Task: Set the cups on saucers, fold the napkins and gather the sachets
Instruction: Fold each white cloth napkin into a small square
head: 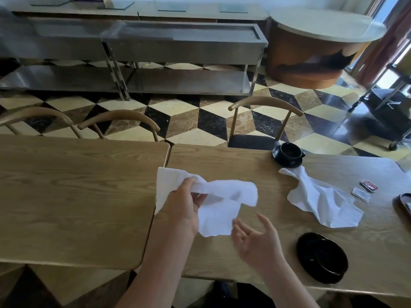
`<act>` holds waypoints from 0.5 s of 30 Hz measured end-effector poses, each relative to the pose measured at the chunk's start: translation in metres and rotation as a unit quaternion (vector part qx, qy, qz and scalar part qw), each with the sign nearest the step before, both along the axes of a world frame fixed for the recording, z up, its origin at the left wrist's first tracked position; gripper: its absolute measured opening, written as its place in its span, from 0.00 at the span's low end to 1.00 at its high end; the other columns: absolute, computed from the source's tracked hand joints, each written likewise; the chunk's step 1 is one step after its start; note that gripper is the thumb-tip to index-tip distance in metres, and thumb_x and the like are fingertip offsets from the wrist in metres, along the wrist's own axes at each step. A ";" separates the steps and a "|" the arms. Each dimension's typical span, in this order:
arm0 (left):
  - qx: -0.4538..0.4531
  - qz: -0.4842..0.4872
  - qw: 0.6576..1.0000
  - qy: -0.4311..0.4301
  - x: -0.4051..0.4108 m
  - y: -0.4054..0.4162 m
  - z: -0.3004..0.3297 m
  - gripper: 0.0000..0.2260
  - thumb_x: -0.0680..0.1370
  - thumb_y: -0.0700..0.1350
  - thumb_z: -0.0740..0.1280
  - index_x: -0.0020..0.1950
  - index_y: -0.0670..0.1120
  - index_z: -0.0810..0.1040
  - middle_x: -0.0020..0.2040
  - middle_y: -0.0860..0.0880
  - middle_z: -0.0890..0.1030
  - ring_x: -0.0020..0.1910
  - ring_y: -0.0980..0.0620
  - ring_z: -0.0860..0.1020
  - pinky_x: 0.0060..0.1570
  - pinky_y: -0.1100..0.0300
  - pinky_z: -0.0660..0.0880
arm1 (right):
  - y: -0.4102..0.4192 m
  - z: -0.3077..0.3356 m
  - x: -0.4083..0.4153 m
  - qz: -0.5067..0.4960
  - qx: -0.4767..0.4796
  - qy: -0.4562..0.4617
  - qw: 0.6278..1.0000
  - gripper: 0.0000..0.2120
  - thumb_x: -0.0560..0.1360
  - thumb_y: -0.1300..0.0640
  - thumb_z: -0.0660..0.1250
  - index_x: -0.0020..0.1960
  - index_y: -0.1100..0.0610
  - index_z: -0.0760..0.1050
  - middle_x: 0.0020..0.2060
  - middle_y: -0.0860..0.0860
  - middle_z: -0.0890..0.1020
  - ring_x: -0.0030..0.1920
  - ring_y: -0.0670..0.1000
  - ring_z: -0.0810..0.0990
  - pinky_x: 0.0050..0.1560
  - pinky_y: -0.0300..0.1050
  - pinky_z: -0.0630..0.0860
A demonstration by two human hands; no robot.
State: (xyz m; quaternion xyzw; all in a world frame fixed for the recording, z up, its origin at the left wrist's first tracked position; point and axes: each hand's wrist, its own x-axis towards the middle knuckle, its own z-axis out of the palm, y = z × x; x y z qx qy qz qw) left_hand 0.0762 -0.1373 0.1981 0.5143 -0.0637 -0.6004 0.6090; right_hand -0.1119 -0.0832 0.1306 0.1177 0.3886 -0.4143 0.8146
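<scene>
My left hand (185, 204) grips a white napkin (222, 210) and holds it crumpled above the wooden table (222, 161). My right hand (255, 238) hovers open just below and to the right of that napkin, palm up, touching nothing. A second white napkin (320, 198) lies rumpled on the table to the right. A black cup (290, 150) stands on a black saucer (278, 157) at the far edge. An empty black saucer (321, 256) sits near the front edge. Two sachets, one dark red (369, 185) and one white (360, 194), lie at the right.
A second wooden table (66, 196) adjoins on the left. Wooden chairs (264, 121) stand along the far side. A dark tray edge (403, 203) shows at the far right. Steel counters (155, 47) and a checkered floor lie beyond.
</scene>
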 end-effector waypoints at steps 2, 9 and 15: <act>0.013 -0.012 1.000 0.016 -0.006 0.010 -0.010 0.06 0.74 0.37 0.69 0.39 0.43 0.83 0.36 0.48 0.80 0.39 0.52 0.82 0.40 0.57 0.81 | -0.007 -0.004 0.014 0.059 -0.019 0.003 0.998 0.38 0.69 0.36 0.74 0.59 0.71 0.80 0.52 0.60 0.84 0.43 0.59 0.84 0.38 0.51 0.84; 0.015 -0.074 0.984 0.159 -0.008 0.020 -0.025 0.13 0.72 0.37 0.64 0.56 0.37 0.79 0.51 0.37 0.79 0.51 0.39 0.80 0.49 0.47 0.79 | -0.052 0.000 0.029 0.080 -0.019 0.055 0.995 0.22 0.63 0.45 0.78 0.46 0.61 0.79 0.35 0.55 0.82 0.33 0.56 0.84 0.37 0.45 0.83; -0.103 -0.097 0.933 0.330 -0.001 -0.003 -0.031 0.21 0.81 0.44 0.61 0.70 0.32 0.69 0.67 0.32 0.74 0.66 0.32 0.75 0.64 0.39 0.72 | -0.061 -0.004 0.027 0.027 -0.036 -0.071 0.996 0.42 0.70 0.34 0.72 0.70 0.65 0.72 0.66 0.66 0.78 0.65 0.63 0.79 0.68 0.55 0.73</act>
